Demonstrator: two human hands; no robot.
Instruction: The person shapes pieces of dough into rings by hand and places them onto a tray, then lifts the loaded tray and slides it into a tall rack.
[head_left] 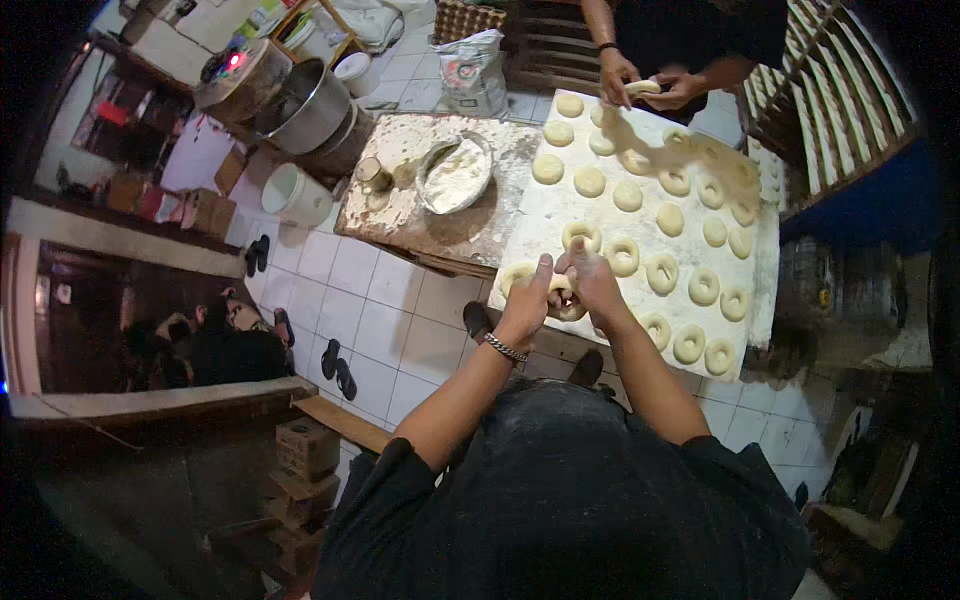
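Note:
My left hand [530,295] and my right hand [590,282] are closed around a pale dough ring [560,284] at the near edge of a white, floured board [532,220]. My thumbs point forward, and curled fingertips show at the ring's hole. Other dough rings [622,256] lie just beyond and to the right of my hands. Flattened dough rounds [627,195] without visible holes sit farther up the board, among more rings.
A co-worker's hands [672,92] hold a dough ring over the far edge. Left of the board, a floured table [380,225] bears a flour bowl [430,195] and a metal cylinder [373,175]. A steel mixer bowl [310,115] and white bucket [298,200] stand beyond. Wooden racks [820,90] are at right.

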